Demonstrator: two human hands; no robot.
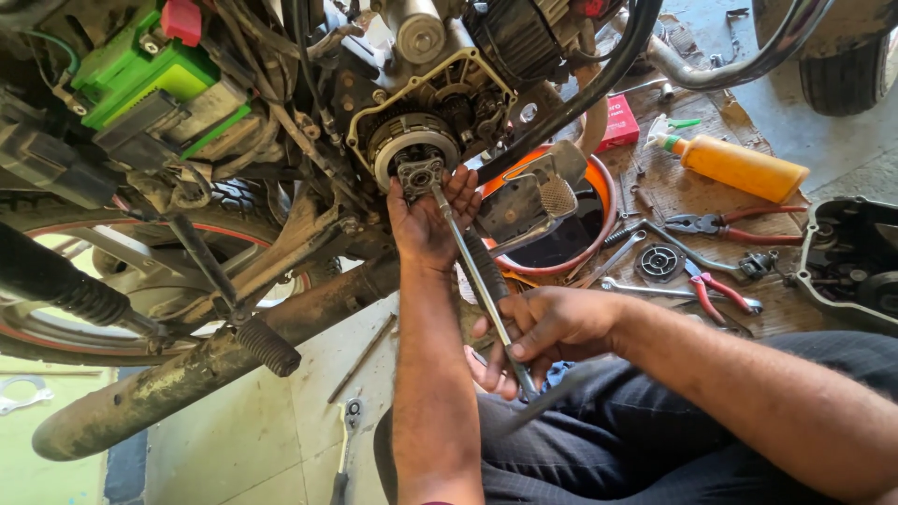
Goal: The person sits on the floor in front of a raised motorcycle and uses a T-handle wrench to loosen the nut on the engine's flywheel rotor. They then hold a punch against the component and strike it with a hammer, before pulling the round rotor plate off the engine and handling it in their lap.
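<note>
Two bare hands work one long steel socket wrench point(477, 271) on the round grey clutch hub point(418, 161) inside the motorcycle's open engine case. The left hand point(426, 220) cups the wrench head against the hub, fingers curled around it. The right hand point(543, 329) has its fingers clamped on the handle's lower end. A black footrest point(267, 344) and frame tube point(580, 93) crowd both sides; an orange-rimmed oil pan point(599, 182) sits just behind.

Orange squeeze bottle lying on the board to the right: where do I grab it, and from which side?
Grip the orange bottle around the middle of its body, coming down from above. It lies on its side on the wooden board, nozzle pointing left, so the broad round body is the open part. The pliers lie just below it, so approaching from the near side looks crowded.
</note>
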